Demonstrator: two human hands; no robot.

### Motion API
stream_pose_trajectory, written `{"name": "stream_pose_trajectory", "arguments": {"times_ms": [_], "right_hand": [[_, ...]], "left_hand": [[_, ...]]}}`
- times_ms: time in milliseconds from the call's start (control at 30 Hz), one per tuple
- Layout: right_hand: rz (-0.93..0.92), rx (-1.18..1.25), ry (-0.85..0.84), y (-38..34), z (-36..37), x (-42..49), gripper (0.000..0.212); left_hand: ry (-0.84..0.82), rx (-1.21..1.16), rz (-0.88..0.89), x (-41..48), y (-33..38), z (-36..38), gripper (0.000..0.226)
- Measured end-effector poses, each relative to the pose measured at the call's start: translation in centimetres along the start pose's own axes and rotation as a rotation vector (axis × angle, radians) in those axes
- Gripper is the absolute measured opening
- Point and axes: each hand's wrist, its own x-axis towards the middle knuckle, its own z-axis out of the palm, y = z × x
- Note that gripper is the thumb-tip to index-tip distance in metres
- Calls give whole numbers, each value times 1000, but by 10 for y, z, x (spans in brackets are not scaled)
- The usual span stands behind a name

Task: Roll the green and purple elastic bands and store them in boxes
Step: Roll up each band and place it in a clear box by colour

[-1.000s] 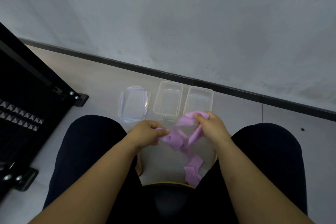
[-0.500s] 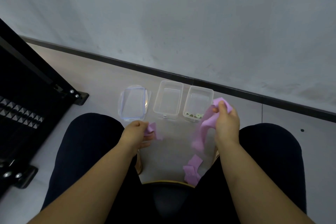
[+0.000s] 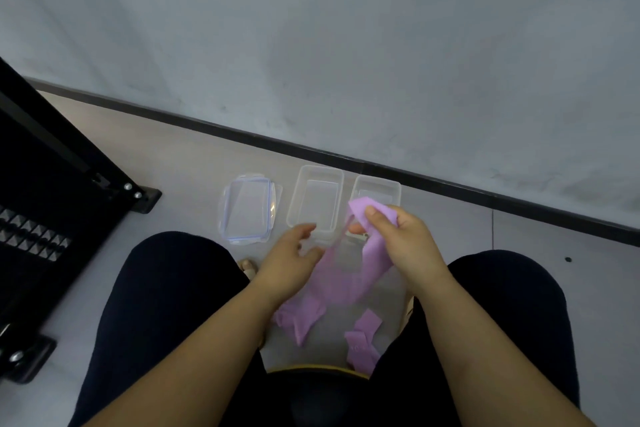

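A long purple elastic band (image 3: 349,282) hangs between my knees, its loose end trailing down toward the floor. My right hand (image 3: 403,241) pinches the band's upper end with thumb and fingers, just in front of the right clear box (image 3: 377,187). My left hand (image 3: 294,256) hovers beside the band with fingers spread and relaxed, holding nothing. A second clear box (image 3: 317,199) stands to the left of the first, both without lids. No green band is in sight.
A clear lid with a blue seal (image 3: 247,210) lies left of the boxes on the grey floor. A black metal frame (image 3: 52,191) stands at the left. The wall with a dark skirting (image 3: 311,149) runs behind the boxes. My dark-trousered knees flank the band.
My left hand let go of the band's end and opened. My right hand came back toward the middle with the band's top end, and the band now hangs loose.
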Motion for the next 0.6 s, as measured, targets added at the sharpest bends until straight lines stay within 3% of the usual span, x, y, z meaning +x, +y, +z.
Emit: {"name": "stream_pose_trajectory", "arguments": {"times_ms": [133, 200, 267, 500, 600], "right_hand": [[19, 33, -210, -25, -5, 13, 20], [6, 47, -293, -41, -10, 23, 21], [-2, 55, -346, -57, -17, 34, 16], [35, -184, -262, -79, -46, 89, 7], [15, -139, -225, -81, -48, 113, 4]], "left_hand": [[-105, -184, 250, 11, 33, -13, 49], [-195, -298, 287, 21, 50, -22, 28], [-169, -377, 285, 31, 65, -32, 11], [90, -330, 336, 81, 101, -68, 12], [74, -230, 329, 107, 102, -71, 12]]}}
